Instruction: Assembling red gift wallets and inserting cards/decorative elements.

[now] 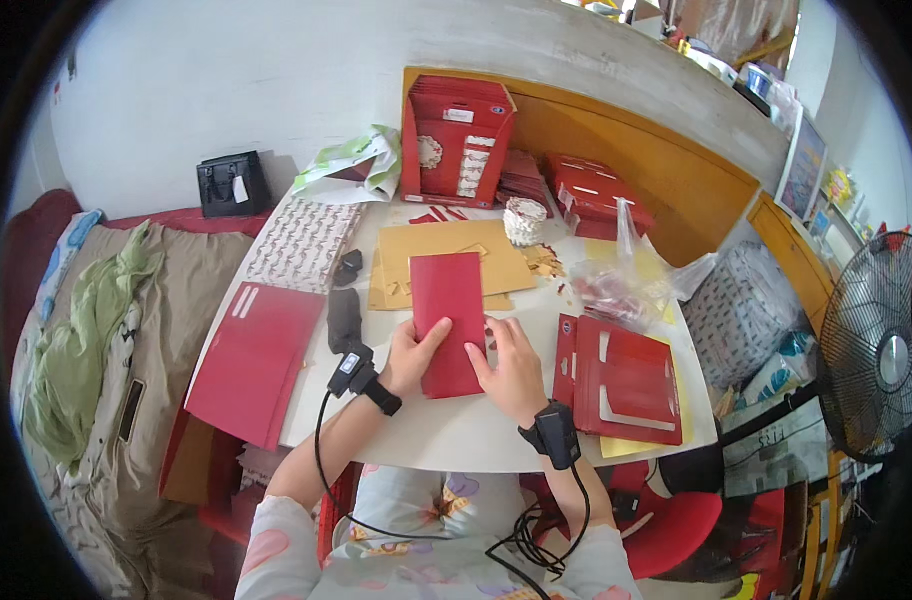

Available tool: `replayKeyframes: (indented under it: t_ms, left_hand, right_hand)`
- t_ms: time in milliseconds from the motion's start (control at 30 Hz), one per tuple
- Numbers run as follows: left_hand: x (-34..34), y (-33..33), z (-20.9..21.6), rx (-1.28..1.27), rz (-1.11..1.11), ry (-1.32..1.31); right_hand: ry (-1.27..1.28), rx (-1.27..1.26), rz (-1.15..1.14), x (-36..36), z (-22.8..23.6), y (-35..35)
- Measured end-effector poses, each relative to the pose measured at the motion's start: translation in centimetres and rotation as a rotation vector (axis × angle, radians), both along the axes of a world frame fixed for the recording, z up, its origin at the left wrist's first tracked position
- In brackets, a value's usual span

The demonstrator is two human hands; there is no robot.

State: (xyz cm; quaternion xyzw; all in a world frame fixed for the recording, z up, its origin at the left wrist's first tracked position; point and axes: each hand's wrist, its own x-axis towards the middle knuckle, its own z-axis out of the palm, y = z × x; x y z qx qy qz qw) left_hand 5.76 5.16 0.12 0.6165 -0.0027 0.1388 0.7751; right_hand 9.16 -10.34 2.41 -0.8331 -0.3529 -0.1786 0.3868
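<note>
Between my hands is a folded red card (448, 310), long and narrow, standing lengthwise away from me above the white table. My left hand (414, 352) grips its left edge, thumb on top and the other fingers hidden beneath. At the right edge, my right hand (511, 368) has its thumb on the card and its bent fingers close beside it; their exact grip is partly hidden. Beyond the card lie brown cardboard sheets (391, 260). A stack of red card sleeves (636, 385) sits to the right, and large red sheets (251, 360) lie to the left.
Farther back stand a red display box (458, 140), a roll of patterned labels (525, 221) and a red stack (596, 190). A clear plastic bag (626, 280) lies at right. Cables (536, 545) hang from my wrist devices. A fan (881, 345) stands far right.
</note>
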Motion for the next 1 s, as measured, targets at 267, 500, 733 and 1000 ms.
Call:
replayKeyframes:
  t_ms: [267,500,733,1000]
  left_hand:
    - [0.3,1.0,-0.4,-0.250,0.046,0.228]
    - [0.8,1.1,-0.6,-0.290,0.067,0.252]
    - [0.6,0.9,-0.1,-0.271,0.068,0.287]
    - [0.9,1.0,-0.4,-0.253,0.064,0.282]
  right_hand:
    - [-0.130,-0.454,0.016,-2.5,3.1,-8.2]
    - [-0.083,-0.658,-0.088,-4.0,1.3,-13.2]
    - [-0.095,-0.466,-0.245,-3.1,2.3,-15.4]
    - [-0.161,-0.492,-0.233,0.5,0.7,-15.9]
